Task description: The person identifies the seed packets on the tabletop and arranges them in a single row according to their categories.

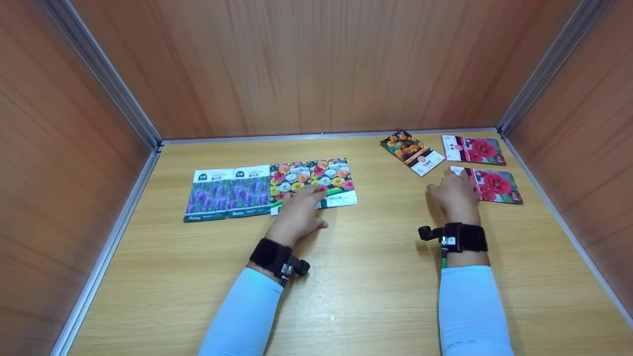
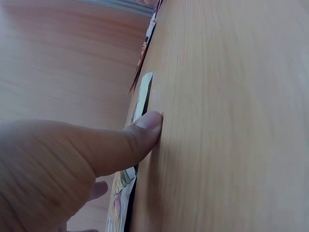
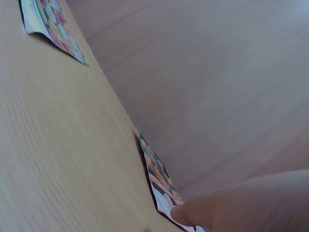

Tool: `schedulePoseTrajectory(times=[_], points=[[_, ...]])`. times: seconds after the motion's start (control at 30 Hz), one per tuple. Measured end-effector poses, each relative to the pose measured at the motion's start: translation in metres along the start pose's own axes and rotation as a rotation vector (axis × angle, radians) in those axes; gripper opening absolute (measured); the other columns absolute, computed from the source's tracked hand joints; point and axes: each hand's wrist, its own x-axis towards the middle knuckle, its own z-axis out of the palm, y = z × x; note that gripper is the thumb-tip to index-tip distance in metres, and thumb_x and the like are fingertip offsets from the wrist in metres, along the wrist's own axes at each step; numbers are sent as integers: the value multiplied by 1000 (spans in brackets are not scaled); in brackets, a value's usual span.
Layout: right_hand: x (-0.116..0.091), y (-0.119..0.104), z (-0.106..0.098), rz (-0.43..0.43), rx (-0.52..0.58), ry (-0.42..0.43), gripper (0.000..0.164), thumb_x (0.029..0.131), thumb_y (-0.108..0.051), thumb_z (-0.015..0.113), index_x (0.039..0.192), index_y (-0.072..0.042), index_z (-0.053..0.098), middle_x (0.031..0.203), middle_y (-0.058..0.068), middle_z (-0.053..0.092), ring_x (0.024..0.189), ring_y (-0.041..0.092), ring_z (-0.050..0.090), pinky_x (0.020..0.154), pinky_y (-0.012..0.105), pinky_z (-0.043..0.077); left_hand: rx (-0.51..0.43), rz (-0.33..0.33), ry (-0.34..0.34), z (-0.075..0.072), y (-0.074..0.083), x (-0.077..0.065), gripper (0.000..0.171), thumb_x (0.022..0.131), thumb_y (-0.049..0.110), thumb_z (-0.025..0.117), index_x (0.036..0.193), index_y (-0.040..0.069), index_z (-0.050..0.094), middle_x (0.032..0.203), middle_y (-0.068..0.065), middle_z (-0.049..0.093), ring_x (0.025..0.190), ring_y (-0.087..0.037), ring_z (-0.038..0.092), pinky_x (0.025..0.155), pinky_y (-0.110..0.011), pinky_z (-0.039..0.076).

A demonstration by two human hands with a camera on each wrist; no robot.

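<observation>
From where I stand, the person's left hand [image 1: 298, 210] lies over a row of flower-printed seed packets on the pale wooden table [image 1: 376, 277]. Its fingers are loosely extended, gripping nothing, and reach across the left mixed-flower packet [image 1: 289, 178] towards the right mixed-flower packet [image 1: 334, 178], with the thumb stuck out sideways over the wood. Those two sit edge to edge, and to their left the row carries on with the left lavender packet [image 1: 205, 198] and the right lavender packet [image 1: 249, 193], all upright from the wearer's side. Over on the right, the right hand [image 1: 455, 195] is at the white end of the lower pink-flower packet [image 1: 494, 185]; its fingertips are hidden, so I can't tell whether they pinch the packet or merely rest there. Just beyond it lies the upper pink-flower packet [image 1: 477, 150], also turned sideways, and just beside that the marigold packet [image 1: 410, 151], set at a slant near the back panel [image 1: 321, 64]. Both forearms wear light-blue sleeves [image 1: 472, 306], with black wristbands [image 1: 271, 256] above the hands.
</observation>
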Motion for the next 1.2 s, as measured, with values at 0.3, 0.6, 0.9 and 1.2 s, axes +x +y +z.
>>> schedulePoseTrajectory(times=[0.3,0.6,0.9,1.2], points=[[-11,-3,-12,91,-101,-209,63,113,-50,57,131,9,70,120,24,68,102,35,65,84,43,55,-9,-19,-13,1,1,0,83,95,39,94,168,20,58,183,0,44,175,-29,32,139,-77,19],[-27,-39,-8,-3,-178,-238,62,110,-50,69,131,9,68,118,21,66,101,33,63,86,43,54,-15,-16,-7,2,-1,1,81,95,39,95,166,20,61,181,-1,48,174,-28,35,139,-77,20],[-43,-73,9,-77,-224,-325,48,108,-45,75,114,3,75,97,12,64,90,29,61,76,37,48,-1,-22,-25,0,-1,1,81,95,40,94,166,19,60,181,0,48,175,-28,33,139,-76,21],[-57,-101,27,-265,-224,-376,45,102,-46,86,129,-9,81,113,9,77,101,28,66,85,40,56,-12,-29,-36,0,-1,1,80,96,41,93,166,20,60,182,-2,46,174,-30,33,140,-76,18]])
